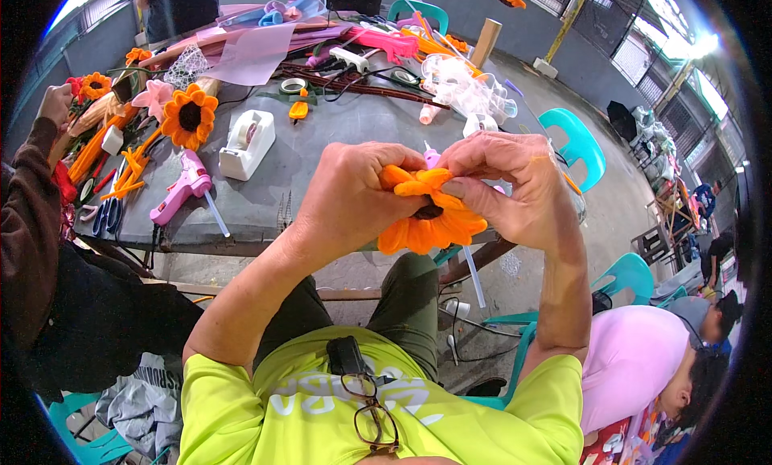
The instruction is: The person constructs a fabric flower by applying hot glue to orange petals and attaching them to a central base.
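Between my two hands is an orange fuzzy craft sunflower (pixel 431 227) with a dark brown centre, held above the table's front edge. My left hand (pixel 356 197) pinches its petals on one side, thumb near the centre. With thumb and fingertips, my right hand (pixel 512 184) grips the petals at the upper right. Behind the flower, partly hidden by my hands, is a pink glue gun with a clear glue stick (pixel 473 275) hanging below. Another pink glue gun (pixel 184 187) lies on the table to the left, near a white tape dispenser (pixel 247 145).
A finished-looking orange sunflower (pixel 189 116), scissors (pixel 108 215) and orange stems lie at the left, by a co-worker's sleeve (pixel 30 206). Wrapping sheets (pixel 253 55), a power strip (pixel 350 59) and white ribbon (pixel 464 88) cover the back. Teal chairs (pixel 573 145) stand to the right.
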Demonstrator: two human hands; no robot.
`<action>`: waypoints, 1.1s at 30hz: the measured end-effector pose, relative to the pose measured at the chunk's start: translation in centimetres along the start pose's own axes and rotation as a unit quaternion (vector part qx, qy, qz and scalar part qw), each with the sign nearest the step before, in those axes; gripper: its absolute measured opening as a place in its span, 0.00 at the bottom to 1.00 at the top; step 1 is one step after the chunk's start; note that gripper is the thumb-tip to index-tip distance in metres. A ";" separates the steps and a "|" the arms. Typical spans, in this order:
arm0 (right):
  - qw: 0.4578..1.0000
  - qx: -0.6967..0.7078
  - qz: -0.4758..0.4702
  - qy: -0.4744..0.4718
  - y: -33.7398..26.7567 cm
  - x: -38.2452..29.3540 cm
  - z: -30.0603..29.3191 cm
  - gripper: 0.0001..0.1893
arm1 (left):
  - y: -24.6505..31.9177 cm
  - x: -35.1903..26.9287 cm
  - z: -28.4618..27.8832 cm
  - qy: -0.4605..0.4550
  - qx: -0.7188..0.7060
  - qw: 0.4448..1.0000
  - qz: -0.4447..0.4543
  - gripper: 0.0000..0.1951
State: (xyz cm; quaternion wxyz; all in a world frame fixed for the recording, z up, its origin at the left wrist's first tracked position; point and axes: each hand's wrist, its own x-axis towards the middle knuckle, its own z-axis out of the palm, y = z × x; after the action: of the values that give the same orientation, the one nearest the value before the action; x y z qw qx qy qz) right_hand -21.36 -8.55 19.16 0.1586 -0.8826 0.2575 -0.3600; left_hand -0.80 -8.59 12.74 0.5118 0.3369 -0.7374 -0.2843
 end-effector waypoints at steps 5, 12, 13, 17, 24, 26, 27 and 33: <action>0.999 0.026 0.032 0.003 -0.3 -0.2 0.1 0.05 | 0.9 0.2 -0.2 -0.022 -0.024 0.997 -0.066 0.12; 1.000 0.030 -0.001 0.003 -0.8 -0.3 0.2 0.19 | 0.3 0.4 -0.3 -0.006 -0.054 0.996 -0.067 0.11; 1.000 0.006 -0.012 0.002 -0.9 -0.3 0.2 0.22 | 0.3 0.4 -0.3 -0.005 -0.061 0.995 -0.075 0.12; 0.998 0.029 0.037 0.037 -0.2 -0.6 1.5 0.21 | 0.2 0.4 -0.2 -0.003 -0.082 0.993 -0.082 0.13; 0.994 0.006 0.078 0.077 -1.1 -0.3 2.5 0.14 | 0.1 0.2 -0.3 0.004 -0.102 0.991 -0.089 0.13; 0.994 0.003 0.074 0.082 -1.1 -0.3 2.6 0.13 | 0.1 0.2 -0.4 0.001 -0.113 0.989 -0.092 0.13; 0.993 0.003 0.078 0.085 -1.0 -0.4 2.6 0.13 | 0.2 0.2 -0.4 0.001 -0.113 0.989 -0.091 0.13; 0.994 -0.024 0.055 0.095 -0.1 -0.5 3.1 0.13 | 0.1 0.4 -0.3 0.015 -0.103 0.991 -0.086 0.12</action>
State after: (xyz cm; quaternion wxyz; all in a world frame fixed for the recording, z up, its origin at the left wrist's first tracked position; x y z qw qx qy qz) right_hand -19.38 -7.86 16.77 0.1320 -0.8324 0.3283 -0.4265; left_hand -0.58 -8.86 13.09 0.5285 0.3485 -0.6648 -0.3966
